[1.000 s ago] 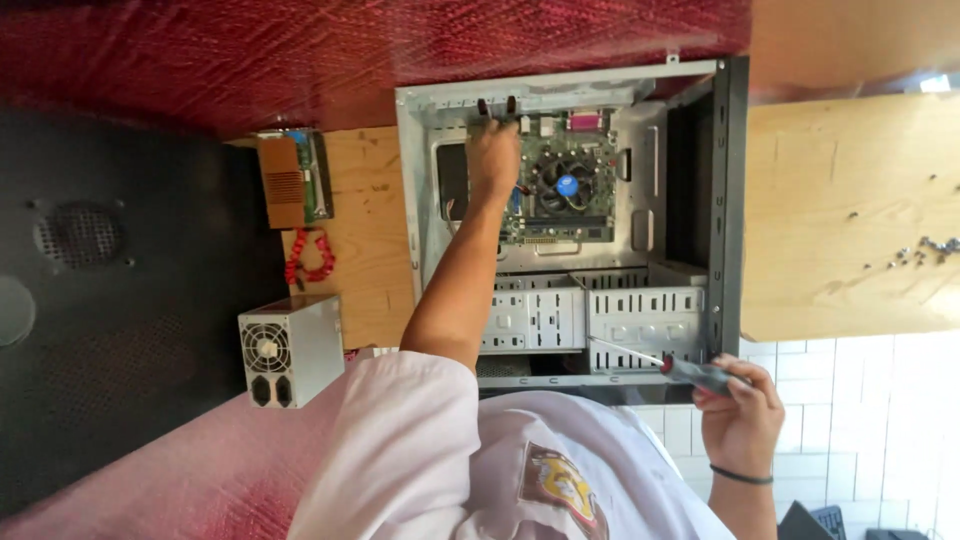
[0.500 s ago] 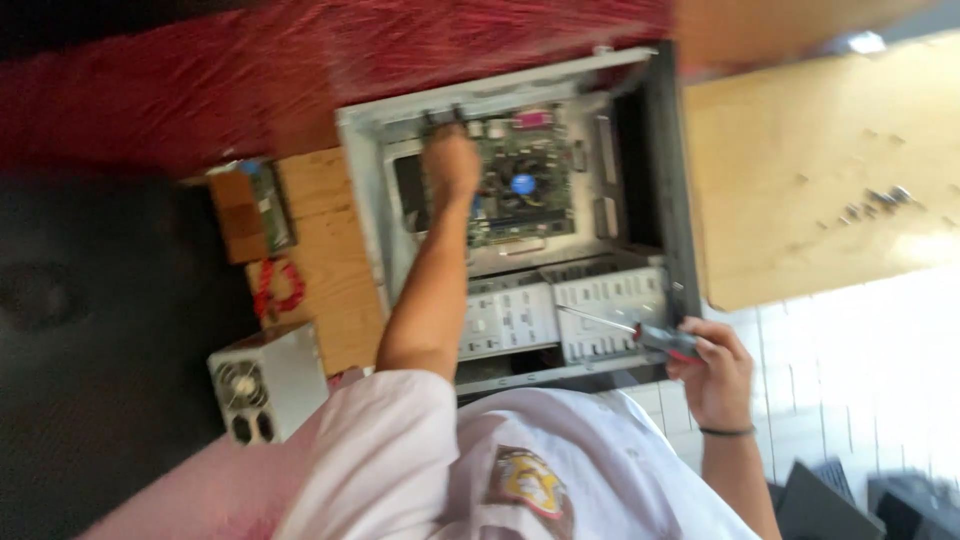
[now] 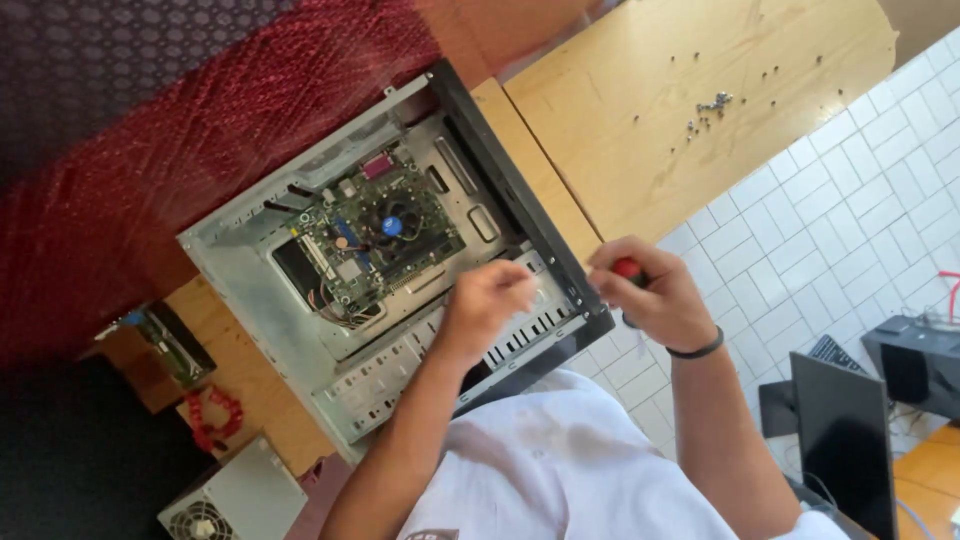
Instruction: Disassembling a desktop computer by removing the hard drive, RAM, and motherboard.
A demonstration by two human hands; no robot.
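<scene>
An open grey computer case (image 3: 232, 262) lies on its side on a wooden table (image 3: 640, 120). Inside it sits a green motherboard (image 3: 345, 262) with a cooler fan (image 3: 392, 226) that has a blue centre. My left hand (image 3: 482, 305) hovers blurred over the drive bay cage at the case's near end, fingers curled; whether it holds anything is unclear. My right hand (image 3: 655, 295) is at the case's black front edge, closed around a red-handled screwdriver (image 3: 628, 268). A dark band circles my right wrist.
Several loose screws (image 3: 712, 103) lie scattered on the wooden table. A grey power supply (image 3: 235, 498), a coil of red cable (image 3: 212, 418) and a loose circuit board (image 3: 168, 342) lie left of the case. A red patterned cloth (image 3: 200, 130) lies beyond it. A dark screen (image 3: 842, 440) stands on the white tiled floor (image 3: 800, 230).
My left hand has pulled back from the motherboard's far end to the drive bay, close to my right hand. My right hand rose to the case's front edge. The view has tilted.
</scene>
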